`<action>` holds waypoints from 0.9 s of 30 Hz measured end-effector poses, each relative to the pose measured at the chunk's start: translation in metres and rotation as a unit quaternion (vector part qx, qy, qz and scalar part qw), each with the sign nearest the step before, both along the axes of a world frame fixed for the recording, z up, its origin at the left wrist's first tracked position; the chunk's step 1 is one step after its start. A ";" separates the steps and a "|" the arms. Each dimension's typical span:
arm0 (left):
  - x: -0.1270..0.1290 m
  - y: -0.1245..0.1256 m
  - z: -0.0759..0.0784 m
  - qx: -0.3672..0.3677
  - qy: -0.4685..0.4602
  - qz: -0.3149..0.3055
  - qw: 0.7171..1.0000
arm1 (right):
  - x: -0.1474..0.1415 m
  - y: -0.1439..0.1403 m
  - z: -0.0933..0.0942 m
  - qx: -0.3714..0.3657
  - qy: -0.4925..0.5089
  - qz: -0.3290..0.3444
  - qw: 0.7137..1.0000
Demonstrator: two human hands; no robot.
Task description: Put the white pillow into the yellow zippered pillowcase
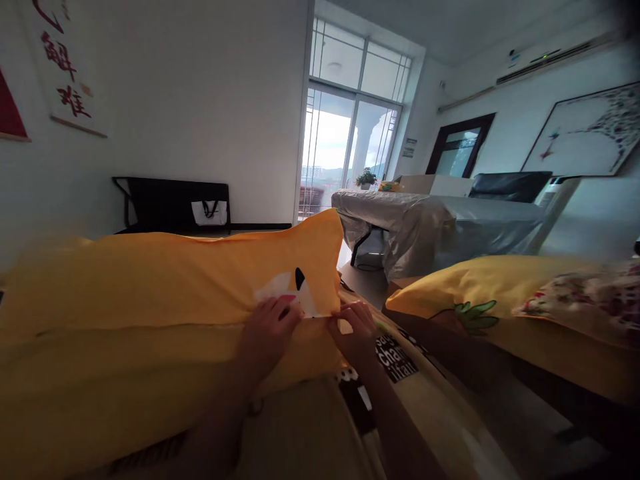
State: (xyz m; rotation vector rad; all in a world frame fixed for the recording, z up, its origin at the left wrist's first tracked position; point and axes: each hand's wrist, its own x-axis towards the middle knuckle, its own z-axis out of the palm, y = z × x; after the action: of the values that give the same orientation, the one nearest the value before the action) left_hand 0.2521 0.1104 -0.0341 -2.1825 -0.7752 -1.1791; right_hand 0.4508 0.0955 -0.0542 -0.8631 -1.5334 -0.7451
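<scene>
A long yellow pillow [165,277] lies across in front of me, with a white, black and pink printed figure near its right end. A seam or edge runs along its length. My left hand [270,330] is closed on this edge, just below the print, its fingers curled over the fabric. At the pillow's right corner, my right hand [355,330] pinches the cloth between thumb and fingers. Both hands are close together. Beneath the pillow is a beige cloth [440,407] with dark printed patches and lettering.
Another yellow pillow [450,283] with a green leaf print lies at right, beside a floral cloth [585,293]. Farther back stands a plastic-covered table [400,207] with boxes and a potted plant [367,177]. A black bench [160,207] holding a white bag [209,213] is by the wall.
</scene>
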 end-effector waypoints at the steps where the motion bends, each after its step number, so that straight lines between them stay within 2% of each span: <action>1: -0.001 0.001 0.000 0.000 0.005 0.004 1.000 | 0.000 0.000 0.000 0.009 0.002 -0.003 1.000; 4: -0.007 0.000 0.002 -0.032 0.024 0.000 0.999 | 0.000 0.000 -0.001 0.030 0.007 -0.010 0.999; 7: -0.022 -0.003 0.010 -0.123 0.022 -0.030 0.992 | 0.000 0.000 -0.001 0.049 0.003 -0.015 0.999; 10: -0.046 -0.010 0.024 -0.232 0.022 -0.051 0.971 | 0.000 -0.001 0.000 0.061 -0.003 -0.021 0.998; 13: -0.074 -0.018 0.038 -0.284 0.027 -0.033 0.958 | 0.000 -0.001 0.000 0.076 -0.007 -0.022 0.997; 17: -0.102 -0.021 0.041 -0.260 -0.002 0.041 0.965 | 0.001 0.000 0.000 0.102 0.001 -0.012 0.995; 19: -0.115 -0.020 0.033 -0.217 0.010 0.066 0.974 | 0.001 -0.001 0.000 0.107 0.003 -0.012 0.994; 21: -0.136 -0.018 0.021 -0.143 0.056 0.086 0.984 | 0.001 -0.001 -0.001 0.108 0.003 -0.017 0.994; 24: -0.187 -0.017 0.000 -0.033 0.099 0.171 0.980 | 0.002 -0.003 -0.001 0.112 0.011 -0.024 0.993; 27: -0.243 -0.020 -0.016 -0.022 0.047 0.301 0.952 | 0.002 -0.003 -0.002 0.111 0.016 -0.007 0.994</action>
State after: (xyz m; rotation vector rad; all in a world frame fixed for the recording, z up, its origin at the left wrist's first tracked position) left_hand 0.0088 0.0904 -0.0500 -1.8123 -1.3120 -0.7438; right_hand 0.4529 0.0928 -0.0562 -0.7161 -1.3865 -0.8894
